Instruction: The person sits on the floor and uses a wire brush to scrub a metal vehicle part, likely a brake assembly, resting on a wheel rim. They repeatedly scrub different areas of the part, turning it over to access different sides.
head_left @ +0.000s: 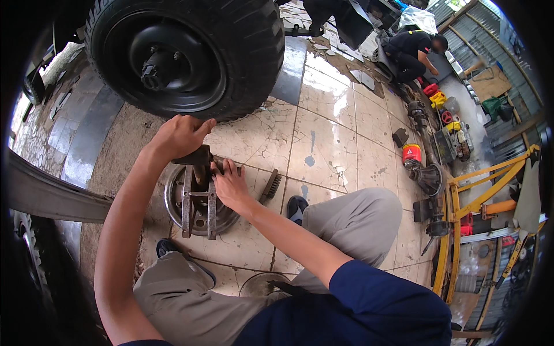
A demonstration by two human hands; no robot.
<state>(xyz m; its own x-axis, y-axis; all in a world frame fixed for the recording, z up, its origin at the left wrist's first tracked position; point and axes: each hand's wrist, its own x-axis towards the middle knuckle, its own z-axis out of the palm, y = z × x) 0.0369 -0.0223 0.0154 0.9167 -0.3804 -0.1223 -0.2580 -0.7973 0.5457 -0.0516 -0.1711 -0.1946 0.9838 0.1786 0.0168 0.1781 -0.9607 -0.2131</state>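
My left hand (pixel 180 137) is closed over a dark blocky piece (pixel 196 157), its thumb stretched to the right. A short, lighter round shaft (pixel 199 174) shows under that block. Beside it, the fingers of my right hand (pixel 229 185) curl over a dark metal bar (pixel 235 168); their tips are partly hidden. Below both hands, a worn metal frame with two parallel bars (pixel 187 210) lies across a round metal wheel disc (pixel 173 193). A wire brush (pixel 270 185) rests on the tiles to the right of my right hand.
A large mounted tyre (pixel 254 57) stands just beyond my hands. My shoes flank the disc. To the right are a red can (pixel 411 153), an axle assembly (pixel 427 176) and a yellow frame (pixel 456 230). A person (pixel 407 55) crouches at the far right on the cracked tile floor (pixel 323 138).
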